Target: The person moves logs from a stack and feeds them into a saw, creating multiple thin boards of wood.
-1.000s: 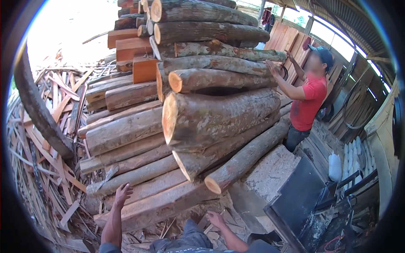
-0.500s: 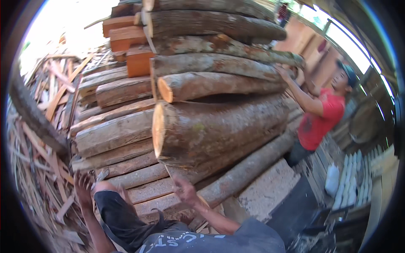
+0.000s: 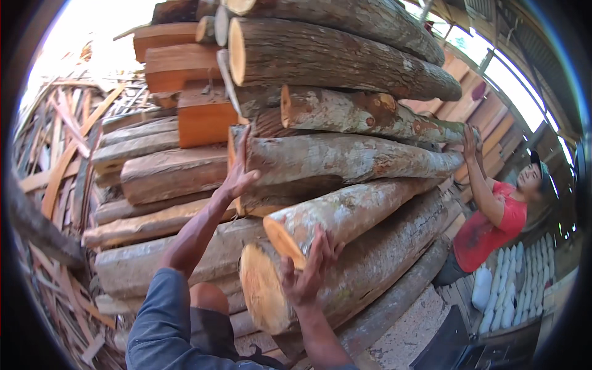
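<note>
My left hand [image 3: 238, 174] is raised with fingers stretched upward at the end of a pale-barked log [image 3: 345, 154] in the stack. My right hand [image 3: 306, 271] has spread fingers against the lower side of a shorter-looking log [image 3: 342, 213] with a sawn orange end, just above a thick log [image 3: 370, 274]. Another log [image 3: 345, 110] with reddish knots lies higher up. A co-worker in a red top [image 3: 493, 219] stands at the right end of the stack, hands [image 3: 470, 142] raised to that upper log's far end.
Squared orange beams [image 3: 203, 120] and rough beams [image 3: 169, 176] fill the stack's left side. Wood offcuts [image 3: 65, 145] lie at far left beside a dark post [image 3: 43, 228]. Rows of white bundles [image 3: 518, 283] and a dark metal panel [image 3: 441, 342] are at lower right, under a corrugated roof [image 3: 524, 49].
Both my hands have risen to the logs, the view moving closer. The middle log on the thick one now sits lower at its near end, angled toward me.
</note>
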Motion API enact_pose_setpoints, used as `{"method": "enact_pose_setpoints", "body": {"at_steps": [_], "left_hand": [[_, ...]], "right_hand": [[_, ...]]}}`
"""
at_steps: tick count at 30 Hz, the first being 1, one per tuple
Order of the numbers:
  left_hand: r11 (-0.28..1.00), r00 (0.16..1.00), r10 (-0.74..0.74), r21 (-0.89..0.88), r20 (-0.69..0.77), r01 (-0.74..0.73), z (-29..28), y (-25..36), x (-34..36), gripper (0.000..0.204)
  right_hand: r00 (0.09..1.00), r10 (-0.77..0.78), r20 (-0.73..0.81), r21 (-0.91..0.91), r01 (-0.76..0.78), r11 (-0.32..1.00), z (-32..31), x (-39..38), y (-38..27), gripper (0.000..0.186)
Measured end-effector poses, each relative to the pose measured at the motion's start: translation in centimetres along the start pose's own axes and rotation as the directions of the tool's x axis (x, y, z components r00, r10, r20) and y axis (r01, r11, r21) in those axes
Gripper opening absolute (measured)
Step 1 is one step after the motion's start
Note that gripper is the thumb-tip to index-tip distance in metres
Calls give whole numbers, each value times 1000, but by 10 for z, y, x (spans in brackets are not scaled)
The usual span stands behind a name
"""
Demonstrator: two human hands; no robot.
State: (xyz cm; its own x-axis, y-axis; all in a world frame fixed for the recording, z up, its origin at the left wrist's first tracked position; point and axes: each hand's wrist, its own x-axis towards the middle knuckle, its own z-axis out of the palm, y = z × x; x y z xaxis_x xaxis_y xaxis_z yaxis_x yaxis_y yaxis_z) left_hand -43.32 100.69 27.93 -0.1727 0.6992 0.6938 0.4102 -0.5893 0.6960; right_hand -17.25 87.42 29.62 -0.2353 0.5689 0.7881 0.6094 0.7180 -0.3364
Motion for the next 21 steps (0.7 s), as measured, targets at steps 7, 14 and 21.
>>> {"method": "enact_pose_setpoints", "body": {"at_steps": [7, 14, 21], "left_hand": [[991, 976, 66, -101, -209, -89, 31, -17, 6, 117], [955, 966, -52, -295, -255, -27, 31, -5, 24, 89], [883, 950, -184, -466, -254, 47, 58, 59, 21, 74]], "right_hand": [[999, -28, -30, -72, 26, 997, 4, 3, 9, 49], [996, 50, -75, 38, -47, 998, 11, 10, 9, 44], [954, -52, -296, -64, 35, 997, -13, -7, 17, 54]]}}
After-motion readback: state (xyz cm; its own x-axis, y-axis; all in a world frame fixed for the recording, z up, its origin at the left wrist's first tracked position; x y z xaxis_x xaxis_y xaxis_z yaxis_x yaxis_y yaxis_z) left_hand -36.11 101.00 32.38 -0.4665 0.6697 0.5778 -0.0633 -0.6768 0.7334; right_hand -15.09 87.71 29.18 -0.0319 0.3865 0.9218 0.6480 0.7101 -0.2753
